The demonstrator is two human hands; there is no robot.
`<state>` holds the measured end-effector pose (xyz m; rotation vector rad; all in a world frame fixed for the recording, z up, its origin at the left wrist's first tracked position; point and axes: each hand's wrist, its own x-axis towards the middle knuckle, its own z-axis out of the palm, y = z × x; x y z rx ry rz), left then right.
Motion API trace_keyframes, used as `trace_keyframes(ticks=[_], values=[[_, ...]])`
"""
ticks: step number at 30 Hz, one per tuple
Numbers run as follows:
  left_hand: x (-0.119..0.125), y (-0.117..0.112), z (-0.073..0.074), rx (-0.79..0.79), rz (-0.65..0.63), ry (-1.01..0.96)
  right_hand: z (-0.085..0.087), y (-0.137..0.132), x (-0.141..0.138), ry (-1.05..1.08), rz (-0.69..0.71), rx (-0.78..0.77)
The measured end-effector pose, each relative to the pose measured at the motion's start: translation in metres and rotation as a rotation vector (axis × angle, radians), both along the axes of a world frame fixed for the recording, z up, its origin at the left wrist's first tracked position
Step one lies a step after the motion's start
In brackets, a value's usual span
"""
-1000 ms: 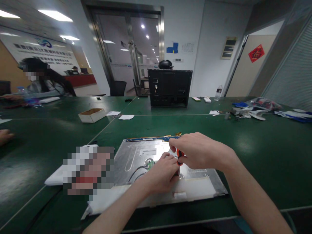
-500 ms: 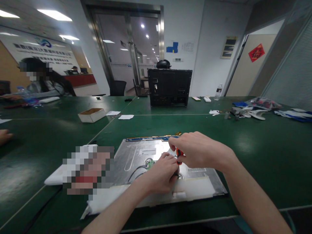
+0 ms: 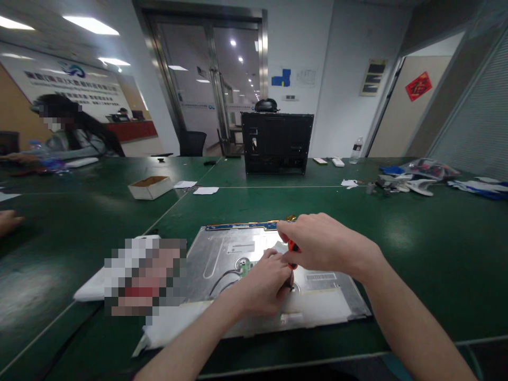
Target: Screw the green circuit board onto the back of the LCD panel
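Observation:
A silver metal display panel [image 3: 216, 248] lies flat on the green table. My right hand [image 3: 331, 242] is closed round the orange and black handle of a screwdriver [image 3: 293, 246], held upright above the panel's middle. My left hand [image 3: 265, 284] rests on the panel with curled fingers, close against the screwdriver's lower end; what they pinch is hidden. Beside the left hand, a small green circuit board [image 3: 245, 268] and dark cables [image 3: 220, 278] show. A narrow blue circuit strip [image 3: 242, 226] runs along the panel's far edge. The screwdriver's tip is out of sight.
Left of the panel lies a white object [image 3: 93, 283], partly blurred out. Farther off are an open carton [image 3: 150, 188], paper pieces [image 3: 205, 190] and a black monitor housing [image 3: 278, 143]. Gloves and bagged parts [image 3: 428, 168] lie at the right. Another person sits at the far left.
My right hand has turned slightly with the screwdriver, and its handle shows at a slightly different angle. My left hand and the panel stay in place.

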<state>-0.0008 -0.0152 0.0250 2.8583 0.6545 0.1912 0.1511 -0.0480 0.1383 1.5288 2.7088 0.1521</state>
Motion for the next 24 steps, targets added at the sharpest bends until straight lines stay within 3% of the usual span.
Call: trace_keyframes(ticks=[5,13,24], values=[[-0.001,0.001,-0.002,0.004,0.000,-0.016,-0.001,0.000,0.002,0.008,0.050,-0.047],[-0.001,0.000,0.000,0.005,0.010,-0.018,-0.005,0.003,0.002,0.019,0.061,0.001],[-0.002,0.000,0.001,0.010,0.004,-0.009,0.001,0.004,0.013,0.104,0.048,0.009]])
